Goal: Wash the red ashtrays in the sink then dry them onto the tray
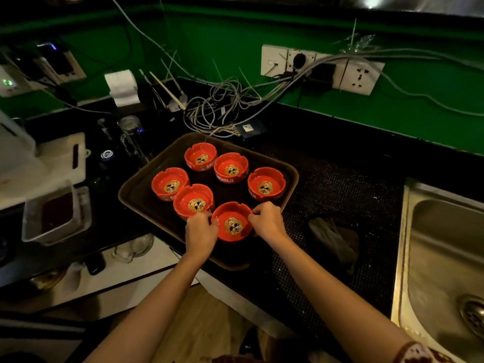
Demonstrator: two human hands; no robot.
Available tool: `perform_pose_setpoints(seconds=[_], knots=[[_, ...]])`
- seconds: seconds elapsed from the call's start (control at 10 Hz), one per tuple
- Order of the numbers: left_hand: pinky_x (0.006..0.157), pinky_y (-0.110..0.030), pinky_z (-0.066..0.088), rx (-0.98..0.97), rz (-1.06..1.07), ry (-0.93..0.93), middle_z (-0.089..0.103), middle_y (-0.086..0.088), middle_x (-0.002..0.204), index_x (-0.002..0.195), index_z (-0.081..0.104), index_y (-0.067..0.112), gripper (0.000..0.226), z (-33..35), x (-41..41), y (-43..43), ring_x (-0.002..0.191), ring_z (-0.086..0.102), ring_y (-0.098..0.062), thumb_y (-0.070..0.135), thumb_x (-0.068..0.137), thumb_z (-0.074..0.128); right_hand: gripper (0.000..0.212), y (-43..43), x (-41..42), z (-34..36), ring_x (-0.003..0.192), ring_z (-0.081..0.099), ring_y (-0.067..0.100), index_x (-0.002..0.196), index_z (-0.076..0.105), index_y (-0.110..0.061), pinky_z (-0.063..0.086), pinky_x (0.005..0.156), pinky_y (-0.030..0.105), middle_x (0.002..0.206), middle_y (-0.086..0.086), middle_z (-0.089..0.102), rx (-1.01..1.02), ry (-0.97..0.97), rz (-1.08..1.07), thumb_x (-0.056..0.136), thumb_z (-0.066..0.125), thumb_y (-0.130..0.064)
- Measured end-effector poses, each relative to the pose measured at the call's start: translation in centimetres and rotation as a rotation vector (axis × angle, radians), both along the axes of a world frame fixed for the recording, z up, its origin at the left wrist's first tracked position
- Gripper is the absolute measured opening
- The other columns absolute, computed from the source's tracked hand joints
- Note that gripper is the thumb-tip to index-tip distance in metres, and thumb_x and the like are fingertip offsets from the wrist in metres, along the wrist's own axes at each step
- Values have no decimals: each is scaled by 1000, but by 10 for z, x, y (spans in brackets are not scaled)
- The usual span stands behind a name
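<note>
The fingers [208, 217] of the left hand [200, 231] are curled and pinch the left rim of the near ashtray [233, 225]. The fingers [255, 212] of the right hand [267, 221] pinch its right rim likewise. This ashtray is upright over the near edge of the tray [136, 203]; whether it rests on the tray or is lifted cannot be told. A second ashtray [193, 200] stands just beside it, left. Four more ashtrays [231, 167] stand upright farther back in the tray. Right of the tray lies a mat [340, 184] bearing a cloth [332, 239]; the sink [445, 258] is beyond the mat. Cables [222, 108] lie behind the tray.
</note>
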State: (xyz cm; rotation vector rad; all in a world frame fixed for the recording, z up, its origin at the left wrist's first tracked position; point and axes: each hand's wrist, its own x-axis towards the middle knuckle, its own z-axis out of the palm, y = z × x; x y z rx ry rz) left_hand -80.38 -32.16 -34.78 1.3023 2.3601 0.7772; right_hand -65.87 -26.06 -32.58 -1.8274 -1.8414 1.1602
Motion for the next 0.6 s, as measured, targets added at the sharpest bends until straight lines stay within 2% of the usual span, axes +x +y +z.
perform_pose_setpoints(seconds=[0.2, 0.3, 0.4, 0.5, 0.6], knots=[[56, -22, 43, 42, -31, 8, 67, -8, 74, 98, 69, -1, 19, -1, 0, -1, 61, 59, -17, 14, 90, 61, 16, 2, 4, -3, 65, 69, 25, 80, 71, -3, 59, 65, 41, 81, 12, 69, -44, 49, -26, 87, 60, -11], [58, -26, 44, 23, 8, 65, 66, -7, 79, 100, 67, 1, 23, 11, 7, -2, 67, 60, -17, 21, 92, 59, 17, -5, 10, 0, 71, 69, 23, 97, 71, -4, 60, 69, 36, 92, 12, 70, -51, 108, 24, 91, 60, -16], [63, -31, 48, 89, 27, 162, 66, -9, 92, 105, 65, 4, 24, 22, 14, -7, 82, 63, -23, 23, 92, 57, 24, -11, 19, 4, 77, 69, 20, 111, 67, -7, 58, 73, 32, 102, 10, 69, -27, 136, 32, 91, 60, -18], [82, -33, 47, 254, -161, 216, 64, -11, 108, 113, 64, 7, 26, 38, 49, -1, 102, 59, -25, 16, 91, 55, 24, -22, 48, 12, 86, 65, 9, 113, 68, -15, 53, 77, 19, 104, 3, 70, 99, 205, 18, 90, 59, -15], [87, -32, 45, 202, -360, 135, 63, -11, 111, 113, 64, 8, 26, 47, 86, 7, 104, 58, -24, 13, 90, 55, 21, -36, 72, 21, 88, 63, 4, 106, 72, -17, 49, 77, 13, 100, -2, 71, 215, 215, -39, 89, 59, -14]])
